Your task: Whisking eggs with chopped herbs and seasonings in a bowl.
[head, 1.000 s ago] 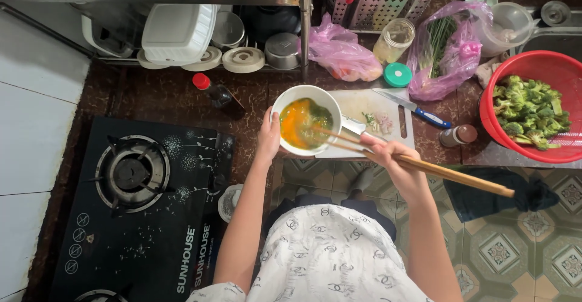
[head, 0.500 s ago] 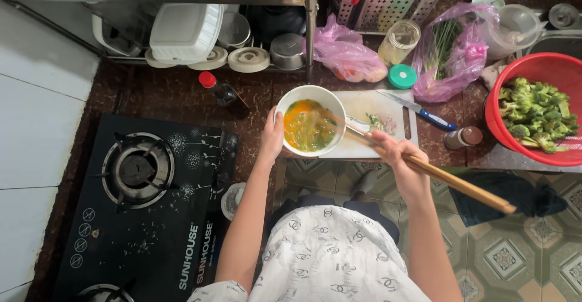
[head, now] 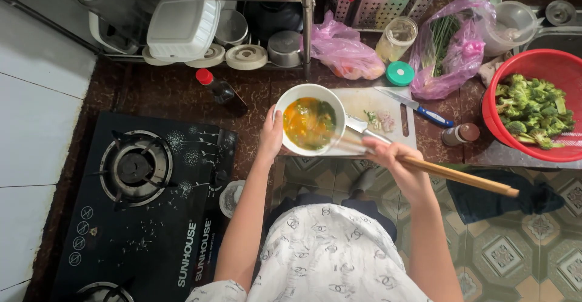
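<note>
While the left hand (head: 271, 137) is cupping the white bowl (head: 310, 120) over the worktop (head: 170, 93) edge, the right hand (head: 394, 162) is pinching wooden chopsticks (head: 461, 177), whipping the orange egg mix (head: 308, 123). Beating looks midway; next it needs steady, quick strokes. Compared with half a second ago, the chopsticks are blurring lower.

Glossy white bowl (head: 310, 120), wooden chopsticks (head: 451, 173), glossy glass stove (head: 139, 211)
</note>
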